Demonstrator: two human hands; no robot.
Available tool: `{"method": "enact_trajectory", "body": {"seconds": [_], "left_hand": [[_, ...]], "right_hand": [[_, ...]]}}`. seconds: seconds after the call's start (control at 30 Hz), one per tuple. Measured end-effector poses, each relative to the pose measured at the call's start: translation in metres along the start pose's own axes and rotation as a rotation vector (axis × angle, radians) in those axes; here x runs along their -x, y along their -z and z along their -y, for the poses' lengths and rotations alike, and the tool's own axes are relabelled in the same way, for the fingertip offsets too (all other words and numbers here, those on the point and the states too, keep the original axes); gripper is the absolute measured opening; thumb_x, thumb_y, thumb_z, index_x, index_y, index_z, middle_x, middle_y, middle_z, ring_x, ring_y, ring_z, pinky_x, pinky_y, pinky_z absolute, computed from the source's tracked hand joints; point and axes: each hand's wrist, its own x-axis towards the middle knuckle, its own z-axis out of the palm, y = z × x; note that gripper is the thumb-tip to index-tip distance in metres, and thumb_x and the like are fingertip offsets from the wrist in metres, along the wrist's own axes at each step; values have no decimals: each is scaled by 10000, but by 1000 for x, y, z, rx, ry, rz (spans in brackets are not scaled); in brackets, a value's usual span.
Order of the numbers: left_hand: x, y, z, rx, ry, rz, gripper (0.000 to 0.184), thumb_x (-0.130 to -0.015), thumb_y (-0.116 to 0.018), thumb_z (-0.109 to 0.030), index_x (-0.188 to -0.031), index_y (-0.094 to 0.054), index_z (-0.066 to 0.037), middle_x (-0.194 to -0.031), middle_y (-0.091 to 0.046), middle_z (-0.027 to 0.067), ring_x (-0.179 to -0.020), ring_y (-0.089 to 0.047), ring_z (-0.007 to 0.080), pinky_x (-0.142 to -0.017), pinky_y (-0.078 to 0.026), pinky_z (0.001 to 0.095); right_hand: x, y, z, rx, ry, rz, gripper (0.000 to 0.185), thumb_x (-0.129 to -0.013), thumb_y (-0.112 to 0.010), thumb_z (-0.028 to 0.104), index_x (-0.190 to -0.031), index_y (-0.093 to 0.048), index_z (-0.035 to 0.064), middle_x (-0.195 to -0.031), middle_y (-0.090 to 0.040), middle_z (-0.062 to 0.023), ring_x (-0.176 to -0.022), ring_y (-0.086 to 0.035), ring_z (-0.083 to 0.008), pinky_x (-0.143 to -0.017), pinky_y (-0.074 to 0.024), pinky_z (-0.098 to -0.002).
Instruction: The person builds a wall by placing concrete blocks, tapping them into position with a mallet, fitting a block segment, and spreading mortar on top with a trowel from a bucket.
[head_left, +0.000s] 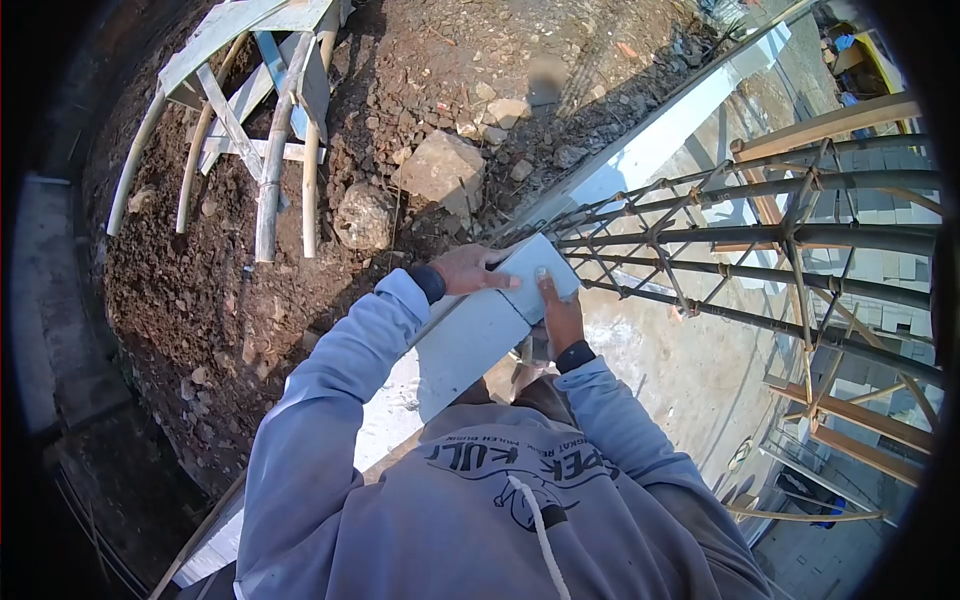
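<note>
A pale lightweight concrete block [537, 262] sits at the end of a low wall of similar blocks [462, 352], against the rebar column. A dark joint line separates it from the wall top. My left hand [470, 270] grips the block's far left edge, fingers bent over it. On the opposite side, my right hand [563, 318] holds the block with the thumb on top and the other fingers partly hidden beneath. The rebar cage [690, 240] runs from just beyond the block toward the right.
Rough soil with large stones [440, 172] lies left of the wall. A wooden trestle [255, 110] stands on the soil. Another stretch of white wall [660, 135] continues beyond the column. Timber planks [850, 428] cross at the right, above a concrete floor [660, 385].
</note>
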Motion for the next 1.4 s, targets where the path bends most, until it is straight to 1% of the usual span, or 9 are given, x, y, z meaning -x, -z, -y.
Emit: {"method": "enact_trajectory", "body": {"seconds": [0.13,0.3,0.43,0.53,0.7,1.0,1.23,1.33,1.4], "left_hand": [[3,-1,-3,38,-18,-20,713,-821,-606,-518,-1348,-451,-64,-1151,-619,159,-1001,-606,214,-902,-434,324],[8,-4,-10,-38,-21,-84,751,-805,-588,-562,-1345,-451,-58,-1152,-613,181,-1017,-609,274,-913,-432,346],[7,-1,-6,-17,-17,-43,764,-803,-598,-552,-1354,-436,-48,-1191,-594,186,-1066,-588,265,-937,-418,340],[3,0,2,-11,-13,-18,763,-806,-607,-536,-1358,-429,-40,-1222,-576,186,-1101,-568,253,-955,-405,334],[0,5,2,-12,0,39,752,-807,-621,-514,-1356,-431,-37,-1242,-565,181,-1120,-553,244,-963,-394,323],[0,10,-2,-74,15,61,765,-792,-622,-532,-1369,-425,-70,-1208,-584,180,-1066,-574,240,-921,-421,324],[-3,8,6,-61,-36,41,764,-795,-627,-516,-1389,-403,-90,-1147,-611,173,-999,-587,216,-885,-434,313],[0,8,4,-41,-28,46,762,-795,-629,-509,-1389,-403,-90,-1148,-609,170,-1002,-584,209,-892,-431,311],[0,8,5,-46,14,61,763,-792,-632,-507,-1388,-405,-88,-1161,-604,171,-1014,-581,209,-899,-429,312]], "right_hand": [[16,-4,21,22,46,21,792,-850,-659,382,-1322,-290,-136,-1252,-521,-197,-1130,-524,-264,-958,-408,-333],[3,2,4,25,51,32,809,-851,-658,387,-1331,-271,-137,-1253,-519,-195,-1138,-518,-261,-961,-403,-331],[-7,5,-8,72,27,-13,817,-849,-658,394,-1333,-267,-136,-1252,-520,-196,-1138,-517,-261,-960,-403,-335],[9,-1,13,34,4,12,813,-848,-657,400,-1327,-278,-137,-1247,-524,-199,-1132,-522,-264,-957,-406,-337],[4,2,5,85,73,2,799,-844,-662,400,-1313,-305,-139,-1236,-533,-198,-1121,-531,-264,-943,-418,-340],[8,1,7,100,91,-10,790,-846,-660,407,-1308,-323,-137,-1239,-527,-209,-1118,-533,-270,-943,-425,-337],[14,-2,16,140,78,-19,803,-847,-659,410,-1320,-309,-135,-1229,-526,-223,-1119,-532,-274,-933,-435,-340],[8,-1,4,148,104,-57,567,-897,-603,372,-1276,-437,-16,-1164,-560,-135,-1011,-551,-202,-854,-451,-317],[11,-3,8,149,114,-52,569,-897,-604,373,-1277,-435,-16,-1164,-559,-134,-1017,-546,-199,-860,-447,-316]]}}
